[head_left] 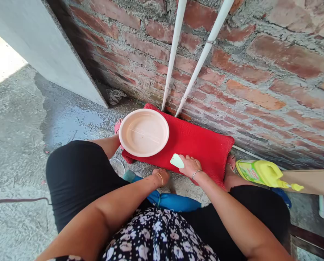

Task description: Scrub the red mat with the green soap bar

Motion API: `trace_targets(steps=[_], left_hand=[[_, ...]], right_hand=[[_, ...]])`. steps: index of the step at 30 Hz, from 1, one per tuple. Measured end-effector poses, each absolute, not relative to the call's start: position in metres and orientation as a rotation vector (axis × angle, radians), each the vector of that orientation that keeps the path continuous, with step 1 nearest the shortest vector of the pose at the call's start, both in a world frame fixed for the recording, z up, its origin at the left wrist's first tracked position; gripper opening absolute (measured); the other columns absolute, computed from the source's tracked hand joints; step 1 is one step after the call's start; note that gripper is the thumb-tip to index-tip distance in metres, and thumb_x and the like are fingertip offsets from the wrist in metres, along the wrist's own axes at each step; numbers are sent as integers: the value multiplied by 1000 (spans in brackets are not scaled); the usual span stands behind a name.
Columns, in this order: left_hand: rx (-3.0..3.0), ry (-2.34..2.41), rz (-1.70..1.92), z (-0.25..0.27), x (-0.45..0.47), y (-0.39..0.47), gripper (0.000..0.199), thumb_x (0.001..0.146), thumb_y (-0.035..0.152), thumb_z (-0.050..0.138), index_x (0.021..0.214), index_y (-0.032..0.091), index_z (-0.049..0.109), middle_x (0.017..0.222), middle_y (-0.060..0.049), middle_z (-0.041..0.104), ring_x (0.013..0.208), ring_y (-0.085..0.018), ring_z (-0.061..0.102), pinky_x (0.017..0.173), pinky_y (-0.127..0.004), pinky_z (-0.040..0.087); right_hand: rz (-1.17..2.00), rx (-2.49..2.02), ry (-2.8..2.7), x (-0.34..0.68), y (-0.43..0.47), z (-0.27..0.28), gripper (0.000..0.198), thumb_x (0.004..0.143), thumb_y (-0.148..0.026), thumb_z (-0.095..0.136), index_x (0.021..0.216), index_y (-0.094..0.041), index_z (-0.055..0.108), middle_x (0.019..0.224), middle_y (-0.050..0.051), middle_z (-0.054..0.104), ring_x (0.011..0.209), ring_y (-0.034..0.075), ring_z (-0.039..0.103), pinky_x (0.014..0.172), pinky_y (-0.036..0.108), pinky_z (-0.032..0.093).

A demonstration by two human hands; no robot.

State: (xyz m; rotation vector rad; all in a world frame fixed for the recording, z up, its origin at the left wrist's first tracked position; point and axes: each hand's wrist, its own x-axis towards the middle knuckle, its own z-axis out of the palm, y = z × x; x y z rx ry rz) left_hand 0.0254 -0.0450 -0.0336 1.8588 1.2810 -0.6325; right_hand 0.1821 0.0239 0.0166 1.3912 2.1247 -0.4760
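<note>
A red mat (198, 139) with a fuzzy border lies spread between my feet. My right hand (190, 166) is closed round a pale green scrub brush (177, 161), its flat back up and a small hole at its tip. The brush rests on the mat's near part, its underside hidden. At the mat's near edge my left hand (161, 177) has its fingers curled against the edge, their tips out of sight. A pale pink basin (144, 132) with a little clear liquid sits on the mat's left end.
A yellow jug with a pump (260, 172) lies to the right, beside a cardboard piece (308, 181). Two white pipes (174, 54) run down the brick wall (249, 90) behind the mat. Wet concrete (69, 116) and a grey panel (55, 47) are at left.
</note>
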Motion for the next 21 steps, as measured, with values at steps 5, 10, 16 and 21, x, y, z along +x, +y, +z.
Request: trace_targets(steps=[5, 10, 16, 21], left_hand=[[1897, 1296, -651, -24, 27, -41, 37, 76, 15, 53, 111, 9, 62, 112, -23, 60, 107, -33, 56, 84, -47, 47], [1858, 1280, -676, -23, 32, -37, 41, 73, 10, 51, 112, 7, 61, 114, -26, 58, 107, -36, 55, 82, -53, 45], [1827, 1269, -607, -27, 37, -35, 44, 72, 10, 50, 115, 11, 60, 119, -25, 56, 111, -37, 52, 85, -56, 41], [1889, 1281, -594, -29, 30, -35, 44, 74, 11, 50, 117, 10, 58, 120, -25, 55, 113, -37, 51, 88, -56, 38]], right_hand=[[-371, 1340, 2059, 201, 28, 19, 59, 71, -24, 58, 129, -28, 45, 107, 11, 59, 96, 25, 57, 77, 33, 38], [-331, 1395, 1970, 221, 42, 44, 52, 73, -28, 57, 124, -24, 49, 106, 13, 59, 97, 27, 55, 78, 36, 37], [-366, 1433, 2181, 146, 67, 37, 56, 78, -32, 51, 132, -30, 38, 117, 11, 53, 107, 27, 47, 87, 38, 31], [-391, 1449, 2192, 120, 84, 12, 56, 78, -31, 52, 133, -28, 38, 119, 12, 50, 109, 27, 46, 87, 38, 31]])
